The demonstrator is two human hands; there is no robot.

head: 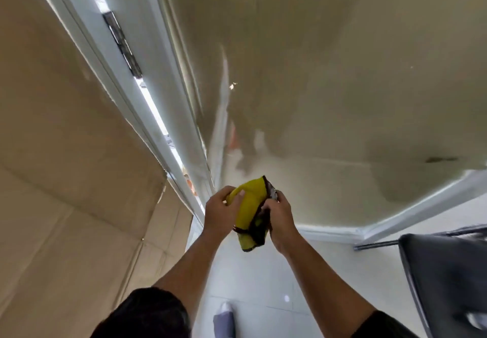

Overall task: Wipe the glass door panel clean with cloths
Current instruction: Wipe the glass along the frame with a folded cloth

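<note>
2 hands [218, 214] [279, 216] grip cloth [250, 207], arms fwd

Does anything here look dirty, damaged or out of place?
Yes: the glass panel has a dark smear low on its right side and looks hazy. The left hand and right hand grip a bunched yellow cloth.

No text, label, brand, number or sign could be read anywhere in the view. The yellow cloth [247, 206] showed no legible print, and neither did the glass door panel [329, 61].
</note>
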